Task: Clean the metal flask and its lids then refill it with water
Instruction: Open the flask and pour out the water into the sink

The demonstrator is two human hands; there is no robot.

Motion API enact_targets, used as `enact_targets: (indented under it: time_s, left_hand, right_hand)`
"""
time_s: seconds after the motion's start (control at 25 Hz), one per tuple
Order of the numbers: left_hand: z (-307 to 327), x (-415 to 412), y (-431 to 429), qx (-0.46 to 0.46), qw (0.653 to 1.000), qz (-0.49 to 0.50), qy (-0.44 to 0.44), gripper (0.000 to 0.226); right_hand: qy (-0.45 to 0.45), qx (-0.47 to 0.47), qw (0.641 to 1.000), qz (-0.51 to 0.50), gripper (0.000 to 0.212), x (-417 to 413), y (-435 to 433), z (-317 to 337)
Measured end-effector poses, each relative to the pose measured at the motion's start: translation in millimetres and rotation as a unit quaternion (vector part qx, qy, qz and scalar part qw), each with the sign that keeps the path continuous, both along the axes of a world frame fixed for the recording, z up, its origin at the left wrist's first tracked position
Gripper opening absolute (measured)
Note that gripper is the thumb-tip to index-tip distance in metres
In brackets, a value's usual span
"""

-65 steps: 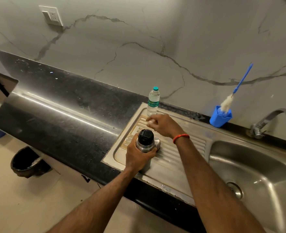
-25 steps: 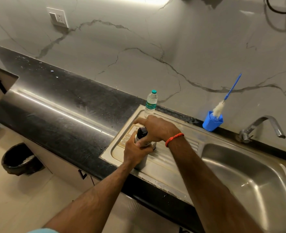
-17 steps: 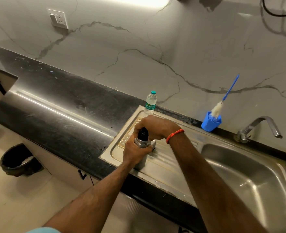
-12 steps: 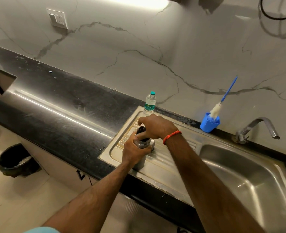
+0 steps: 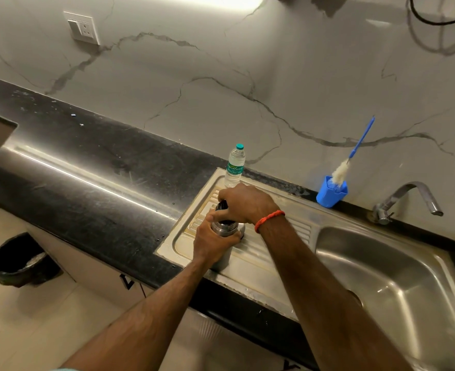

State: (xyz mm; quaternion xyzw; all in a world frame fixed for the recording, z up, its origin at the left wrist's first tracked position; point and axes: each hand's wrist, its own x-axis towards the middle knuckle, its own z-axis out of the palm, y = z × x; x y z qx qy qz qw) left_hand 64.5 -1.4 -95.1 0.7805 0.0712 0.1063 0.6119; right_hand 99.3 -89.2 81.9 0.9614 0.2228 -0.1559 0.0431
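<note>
The metal flask (image 5: 222,228) stands upright on the ribbed steel drainboard (image 5: 261,261). My left hand (image 5: 210,243) is wrapped around its body just below the neck. My right hand (image 5: 245,203) covers the top and grips the black inner lid (image 5: 221,205), of which only a sliver shows between my fingers. A metal outer cap (image 5: 241,229) peeks out on the drainboard just right of the flask, mostly hidden by my hands. A small plastic water bottle (image 5: 234,167) with a green cap stands at the back of the drainboard.
A blue holder (image 5: 330,194) with a blue-handled bottle brush (image 5: 353,153) sits by the wall. The steel sink basin (image 5: 397,285) and tap (image 5: 405,199) lie to the right. Black countertop (image 5: 92,183) stretches left. A black bin (image 5: 20,261) stands on the floor.
My right hand came from beside the flask onto the black lid and closed over it, shifting its grip. My left hand kept hold of the flask body.
</note>
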Motion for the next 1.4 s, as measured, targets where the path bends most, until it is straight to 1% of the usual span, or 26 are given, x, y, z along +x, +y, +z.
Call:
enact_targets:
  time_s: [0.08,0.16,0.2,0.28,0.36,0.44,0.52,0.68,0.8,0.92,1.08,1.28,1.4]
  left_hand:
    - [1,-1,0,-0.004,1.0,0.007,0.0,0.074]
    - [4,-3,-1,-0.003,1.0,0.008,-0.008,0.074]
    - [6,-3,-1,-0.004,1.0,0.008,-0.009,0.073]
    - [6,-3,-1,-0.006,1.0,0.009,-0.003,0.072]
    - [4,-3,0,-0.004,1.0,-0.006,0.004,0.074]
    - [4,-3,0,-0.007,1.0,-0.007,0.008,0.073]
    - [7,-5,1,-0.006,1.0,0.001,0.003,0.069]
    - [21,-12,-4,-0.006,1.0,0.017,0.009,0.064]
    - [22,-13,-1,-0.009,1.0,0.015,0.018,0.062]
    - [25,-14,-3,-0.003,1.0,0.021,0.023,0.062]
    - [26,-14,-5,0.008,0.999,0.026,0.022,0.068]
    - [22,-14,-6,0.013,0.999,0.033,0.028,0.072]
    - [24,-14,-8,0.005,0.999,0.034,0.032,0.065]
  right_hand:
    - [-0.031,-0.005,0.999,-0.002,0.063,-2,3,-3]
    - [-0.006,0.016,1.0,0.026,0.046,-1,2,0]
    - [0.024,0.023,0.998,0.047,0.045,0,1,3]
    - [0.065,0.036,0.994,0.08,0.06,-2,-4,11]
    - [0.05,0.053,0.995,0.065,0.073,-1,-6,12]
    - [0.008,0.032,0.999,0.032,0.068,2,-4,5]
    - [-0.019,0.007,0.999,0.026,0.062,1,-1,1]
    - [-0.006,0.052,0.994,0.096,0.047,3,-7,22]
    - [-0.002,0.081,0.99,0.117,0.045,6,-12,44]
    - [-0.014,0.123,0.987,0.101,0.046,14,-30,60]
    - [-0.02,0.139,0.989,0.054,0.055,29,-58,60]
    - [0.022,0.106,0.994,0.007,0.058,47,-85,17]
    - [0.02,0.093,0.995,-0.021,0.055,50,-97,-22]
